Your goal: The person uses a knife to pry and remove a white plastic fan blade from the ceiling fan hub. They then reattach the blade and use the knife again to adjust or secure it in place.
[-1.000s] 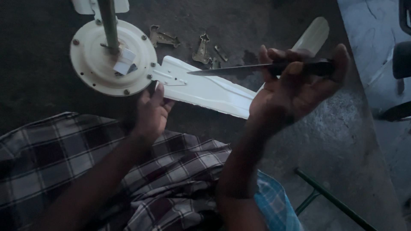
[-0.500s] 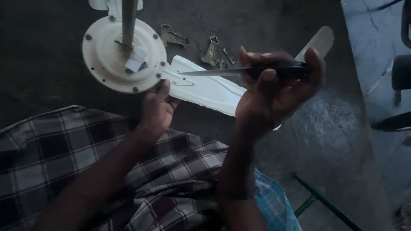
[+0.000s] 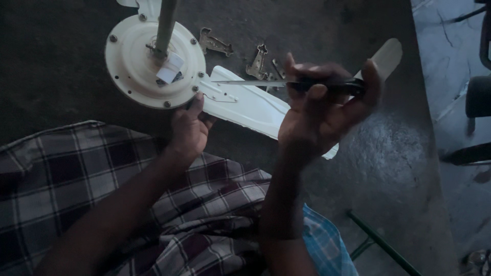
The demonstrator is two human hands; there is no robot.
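Checked cloth [image 3: 76, 174]: lying across the lower left of the view, dark and pale squares, covering the person's lap.
Motor housing [image 3: 134, 69]: round, cream-coloured, sitting at upper left on the dark floor [image 3: 56, 61]; screw heads showing around its rim.
Rod [image 3: 166, 23]: standing up from the middle of the housing, running out of the top edge of the view.
Left hand [image 3: 188, 130]: reaching up from the lap to the lower right rim of the housing; fingers curling closed at the place where the blade joins it, thumb lying against the rim.
Fan blade [image 3: 250, 105]: white, lying flat on the floor, attached at the housing and running rightward; its middle passing behind the right hand, its rounded tip showing beyond at upper right.
Metal brackets [image 3: 258, 64]: several small loose pieces lying on the floor just above the blade.
Screwdriver [image 3: 266, 83]: held level above the blade, slim metal shaft pointing left toward the housing, dark handle at the right.
Right hand [image 3: 327, 105]: raised above the blade; fingers wrapping fully closed around the screwdriver handle.
Blue checked cloth [image 3: 327, 245]: showing at lower centre beside the right forearm.
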